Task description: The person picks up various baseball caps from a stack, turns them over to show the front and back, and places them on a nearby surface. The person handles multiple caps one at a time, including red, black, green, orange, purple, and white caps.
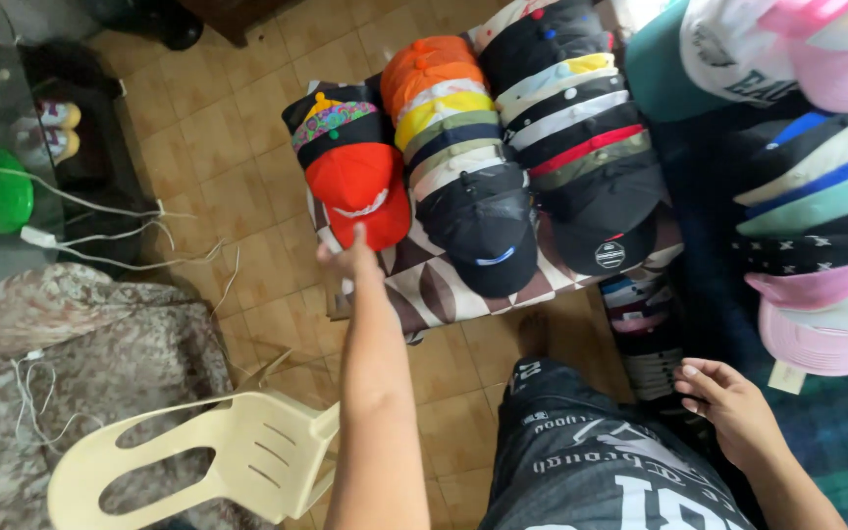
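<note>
My left hand point(350, 260) reaches out along a bare forearm to the red cap point(363, 191), the front one of the leftmost row, and touches the curved edge of its smooth cloth brim. 1 finger points up against the brim; the others curl under, and I cannot tell whether they pinch the edge or only rest there. Behind the red cap sits a black cap with a patterned green and pink band point(331, 120) and a small yellow button on top.

To the right of the red cap run 2 more rows of nested caps, all lying on a cushion with a brown and cream triangle print point(424, 290). The middle row ends in a glossy black cap point(483, 231) with a thin blue curve on its brim, behind it bands of orange, yellow and olive. The next row ends in a matte black cap with a round white badge point(609, 245). Further right, more caps (pink, teal, white) overlap in a loose pile point(817, 294).

My right hand point(728, 402) is well apart from the red cap, down beside my black printed shorts point(591, 461), fingers loosely bent and slightly spread, holding nothing.

Below and left of the red cap stands a cream plastic chair point(208, 451) with a slotted back, on square tan floor tiles point(218, 167). White cables point(139, 236) trail across them.
</note>
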